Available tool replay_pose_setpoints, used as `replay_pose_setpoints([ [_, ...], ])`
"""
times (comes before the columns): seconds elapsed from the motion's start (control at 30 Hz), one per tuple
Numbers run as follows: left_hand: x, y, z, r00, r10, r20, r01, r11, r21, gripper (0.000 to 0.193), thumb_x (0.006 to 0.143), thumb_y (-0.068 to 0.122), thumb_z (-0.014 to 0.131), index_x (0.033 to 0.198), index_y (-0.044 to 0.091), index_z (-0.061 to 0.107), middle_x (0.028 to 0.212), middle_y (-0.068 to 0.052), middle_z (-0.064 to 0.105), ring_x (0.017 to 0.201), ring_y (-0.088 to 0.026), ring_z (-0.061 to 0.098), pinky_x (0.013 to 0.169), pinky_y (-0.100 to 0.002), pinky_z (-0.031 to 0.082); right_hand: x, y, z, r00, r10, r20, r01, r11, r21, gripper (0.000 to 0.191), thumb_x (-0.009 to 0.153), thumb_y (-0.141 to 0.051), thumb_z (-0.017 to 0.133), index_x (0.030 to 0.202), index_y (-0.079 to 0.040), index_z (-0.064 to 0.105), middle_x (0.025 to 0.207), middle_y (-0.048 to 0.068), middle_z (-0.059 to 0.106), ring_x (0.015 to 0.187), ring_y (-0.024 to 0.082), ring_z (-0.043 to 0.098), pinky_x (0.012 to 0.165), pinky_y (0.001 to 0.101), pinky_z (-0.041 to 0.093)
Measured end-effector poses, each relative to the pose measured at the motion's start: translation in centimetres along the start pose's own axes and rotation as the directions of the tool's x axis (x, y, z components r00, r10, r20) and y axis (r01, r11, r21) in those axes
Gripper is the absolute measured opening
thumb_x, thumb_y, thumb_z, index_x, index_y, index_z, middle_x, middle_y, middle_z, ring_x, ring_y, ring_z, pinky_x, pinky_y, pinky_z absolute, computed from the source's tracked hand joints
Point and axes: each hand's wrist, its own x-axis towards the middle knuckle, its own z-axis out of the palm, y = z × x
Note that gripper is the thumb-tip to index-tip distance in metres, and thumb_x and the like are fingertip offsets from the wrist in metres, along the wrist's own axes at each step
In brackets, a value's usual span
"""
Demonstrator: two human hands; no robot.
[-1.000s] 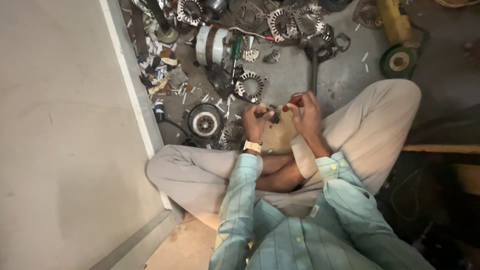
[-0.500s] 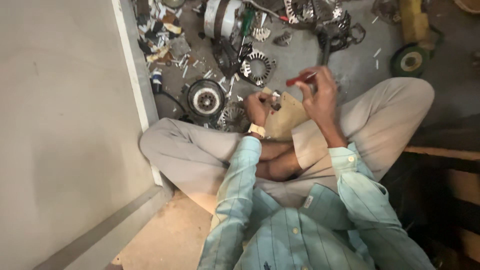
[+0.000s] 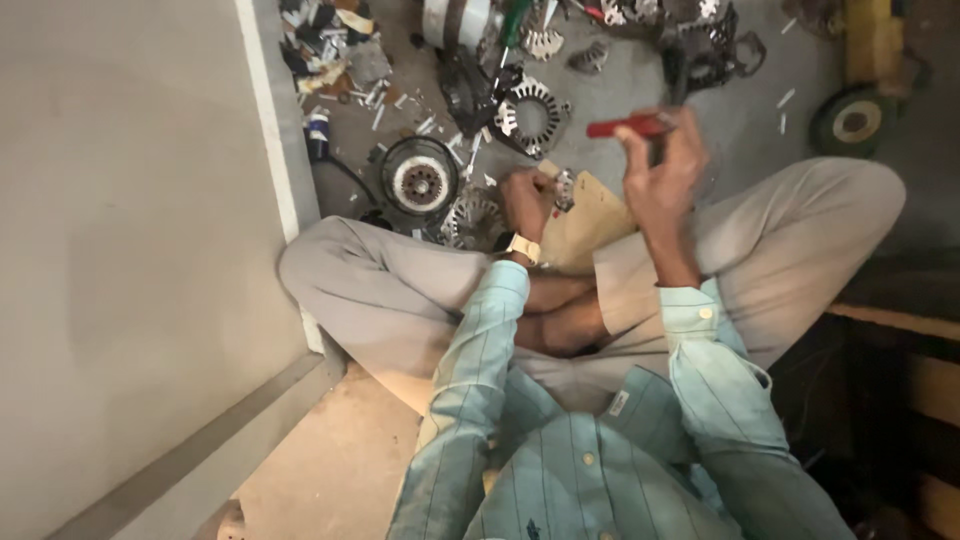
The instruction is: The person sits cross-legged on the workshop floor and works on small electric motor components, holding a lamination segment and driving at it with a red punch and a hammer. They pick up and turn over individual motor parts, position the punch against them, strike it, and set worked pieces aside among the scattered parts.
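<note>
Grey concrete floor (image 3: 620, 100) littered with motor parts, my left hand (image 3: 527, 200) pinching a small metal part (image 3: 565, 188), my right hand (image 3: 662, 170) gripping 1 red-handled tool (image 3: 625, 127).

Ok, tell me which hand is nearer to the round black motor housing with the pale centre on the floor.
Left. The left hand is just right of the round black motor housing; the right hand, holding a red-handled tool, is farther right.

I'm watching through one head camera, looking steeply down from close above at crossed legs and both hands; the floor (image 3: 640, 110) is lying toward twelve o'clock, the wall (image 3: 120, 250) filling nine o'clock.
</note>
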Motion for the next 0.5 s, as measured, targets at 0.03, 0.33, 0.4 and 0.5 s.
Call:
replay_pose_setpoints([
  [0.03,0.3,-0.5,0.4,1.000,0.007,0.005,-0.007,1.000,0.019,0.014,0.070,0.012,0.086,0.074,0.004,0.074,0.073,-0.013,0.072,0.066,-0.030,0.072,0.066,-0.042,0.056,0.2,-0.1,-0.4,1.000,-0.001,-0.021,0.002,1.000,0.010,0.020,0.100,-0.006,0.082,0.109,0.000,0.065,0.103,0.015,0.066,0.092,0.035,0.065,0.082,0.0442,0.051],
  [0.33,0.0,-2.0,2.0,0.989,0.144,-0.044,-0.132,0.970,0.205,0.012,0.065,0.002,0.080,0.076,0.005,0.076,0.080,-0.016,0.072,0.079,-0.039,0.068,0.075,-0.046,0.053,-2.3,-0.4,3.6,0.996,0.082,0.027,-0.079,0.992,-0.096,0.017,0.090,-0.007,0.083,0.098,0.000,0.070,0.100,0.018,0.066,0.085,0.035,0.065,0.073,0.0422,0.053],
  [0.4,-0.2,-2.0,2.0,0.992,0.112,-0.050,-0.102,0.978,0.180,0.009,0.068,0.004,0.082,0.073,0.005,0.075,0.078,-0.017,0.072,0.079,-0.039,0.068,0.075,-0.047,0.052,-1.6,-0.8,2.5,0.997,0.075,-0.012,-0.074,0.997,0.038,0.016,0.093,-0.003,0.079,0.106,0.002,0.071,0.104,0.016,0.067,0.090,0.030,0.068,0.077,0.0373,0.057],
  [0.5,0.3,-2.1,2.1,0.999,0.047,-0.015,-0.045,0.991,0.124,0.012,0.072,0.008,0.086,0.071,0.005,0.074,0.075,-0.016,0.073,0.074,-0.038,0.068,0.072,-0.046,0.052,0.0,-1.1,0.2,0.993,0.113,-0.040,-0.108,0.987,0.117,0.010,0.102,0.000,0.074,0.111,0.003,0.070,0.107,0.015,0.066,0.092,0.024,0.068,0.079,0.0330,0.058],
])
